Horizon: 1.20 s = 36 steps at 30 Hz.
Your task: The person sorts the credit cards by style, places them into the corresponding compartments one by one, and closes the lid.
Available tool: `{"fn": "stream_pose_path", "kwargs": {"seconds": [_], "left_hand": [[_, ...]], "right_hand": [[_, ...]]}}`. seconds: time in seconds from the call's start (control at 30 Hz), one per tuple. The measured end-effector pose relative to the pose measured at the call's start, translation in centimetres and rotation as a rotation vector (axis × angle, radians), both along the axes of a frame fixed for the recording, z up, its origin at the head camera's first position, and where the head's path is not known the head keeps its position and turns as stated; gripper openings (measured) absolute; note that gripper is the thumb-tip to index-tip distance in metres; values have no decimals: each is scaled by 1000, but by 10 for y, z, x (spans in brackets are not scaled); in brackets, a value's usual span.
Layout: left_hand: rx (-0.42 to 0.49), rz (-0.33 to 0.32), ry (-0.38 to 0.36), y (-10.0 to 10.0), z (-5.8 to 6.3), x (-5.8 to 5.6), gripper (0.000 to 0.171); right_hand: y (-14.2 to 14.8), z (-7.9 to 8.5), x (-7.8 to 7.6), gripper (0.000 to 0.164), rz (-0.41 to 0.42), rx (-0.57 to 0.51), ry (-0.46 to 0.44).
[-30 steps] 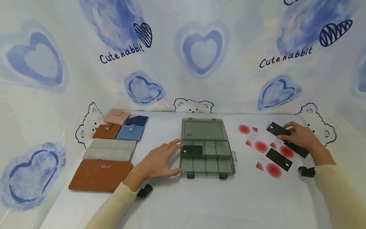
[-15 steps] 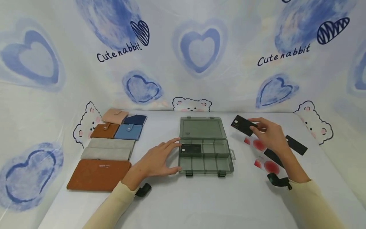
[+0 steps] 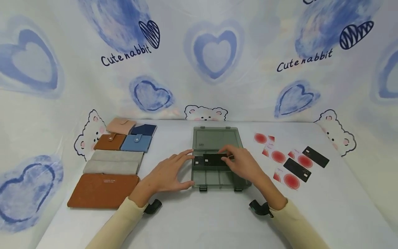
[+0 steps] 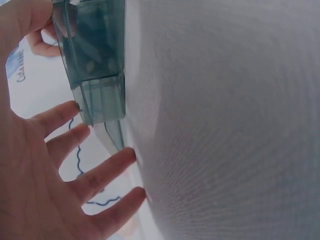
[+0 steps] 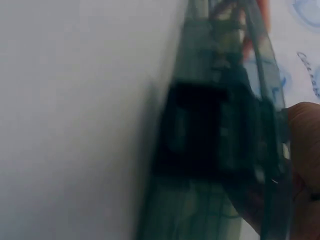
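The person's right hand [image 3: 244,162] pinches a black card [image 3: 214,159] by its right end between thumb and fingers, holding it over the far row of a green translucent box [image 3: 212,179]; the chip on the card is toward its left end. The left hand [image 3: 169,174] is spread wide at the box's left side, with the thumb at the near-left corner and the fingertips farther along the same edge. In the far row, at the left, a second card [image 3: 198,161], also black, lies partly hidden behind the held one; whether the two touch cannot be told. The box's lid [image 3: 216,138] is folded open toward the far side, and dividers split the tray into compartments. To the right of the box, red-and-white cards [image 3: 278,156] lie scattered, with a nearer black card [image 3: 297,169] and a farther black card [image 3: 315,157] beside or over them. Well to the left, a large brown wallet [image 3: 102,191] lies nearest, then a grey wallet [image 3: 113,162], a small brown wallet [image 3: 109,141] beside a light blue wallet [image 3: 136,143], and farthest a pink wallet [image 3: 121,125] beside a dark blue holder [image 3: 144,130]. All rest on a white table [image 3: 202,221], and a backdrop [image 3: 214,90] with blue hearts and bear drawings rises behind.
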<state>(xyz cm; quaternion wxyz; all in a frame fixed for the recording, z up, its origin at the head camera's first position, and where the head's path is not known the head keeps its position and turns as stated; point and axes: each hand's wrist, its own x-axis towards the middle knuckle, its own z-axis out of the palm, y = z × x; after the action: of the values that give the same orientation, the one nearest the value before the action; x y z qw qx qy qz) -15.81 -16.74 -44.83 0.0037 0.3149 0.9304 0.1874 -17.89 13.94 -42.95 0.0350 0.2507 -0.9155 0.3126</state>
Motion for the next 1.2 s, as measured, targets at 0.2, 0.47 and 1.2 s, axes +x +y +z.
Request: {"fn": "stream_pose_path", "kwargs": {"seconds": [0.2,0.47,1.2], "left_hand": [[4,0,3,0,-1,-1,85],[3,-9,11,0,4,0,85],[25,-34,3,2,0,0,88]], "right_hand": [[-17,-10,4,28,19,42,-1],[-21,-11,7,39,95,145,-7],[174,13,-11,48,-242,-8,11]]}}
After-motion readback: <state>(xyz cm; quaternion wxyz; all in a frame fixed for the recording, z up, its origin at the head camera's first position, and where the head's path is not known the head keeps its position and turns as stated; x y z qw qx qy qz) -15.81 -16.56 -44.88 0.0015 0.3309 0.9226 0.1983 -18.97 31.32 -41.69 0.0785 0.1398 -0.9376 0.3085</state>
